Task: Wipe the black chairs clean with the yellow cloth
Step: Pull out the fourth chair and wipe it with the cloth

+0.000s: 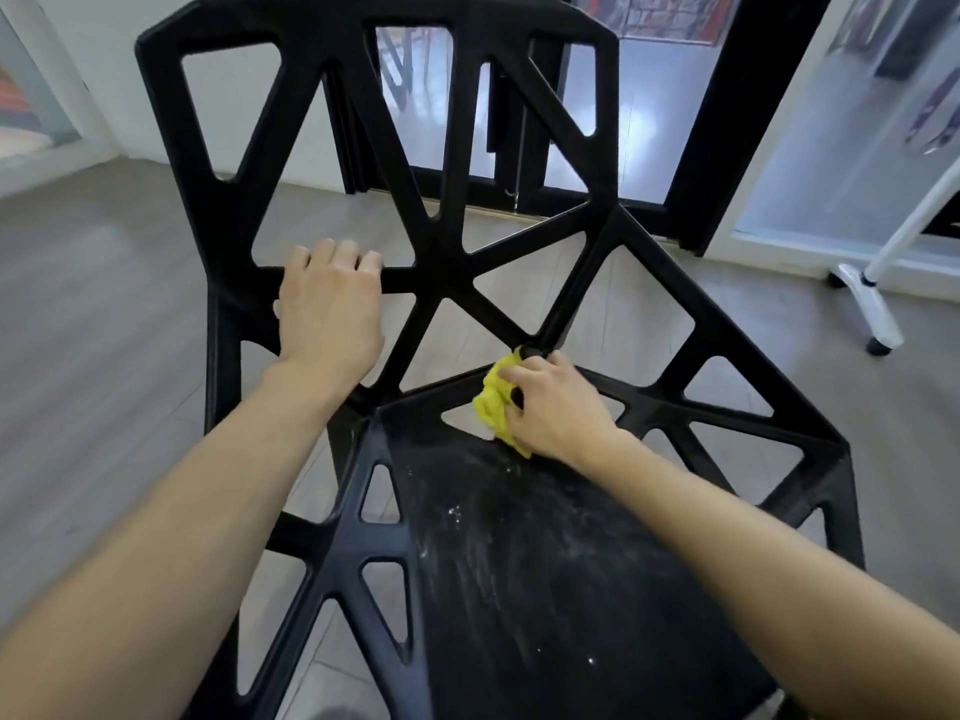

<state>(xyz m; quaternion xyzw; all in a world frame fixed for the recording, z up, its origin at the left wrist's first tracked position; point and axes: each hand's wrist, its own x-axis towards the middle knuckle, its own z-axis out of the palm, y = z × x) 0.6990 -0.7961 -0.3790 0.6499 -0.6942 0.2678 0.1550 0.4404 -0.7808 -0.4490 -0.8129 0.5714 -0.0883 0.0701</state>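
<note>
A black chair (447,262) with triangular cut-outs fills the view, its back towards the far side. Its seat (545,579) carries white dust streaks and specks. My left hand (327,309) grips a horizontal bar of the chair back, fingers curled over it. My right hand (556,410) holds a crumpled yellow cloth (493,402) and presses it on the rear edge of the seat, where a strut of the back meets it.
Grey wood-look floor (104,314) lies all around the chair. A black-framed glass door (644,122) stands behind it. A white stand on castors (872,309) is at the right.
</note>
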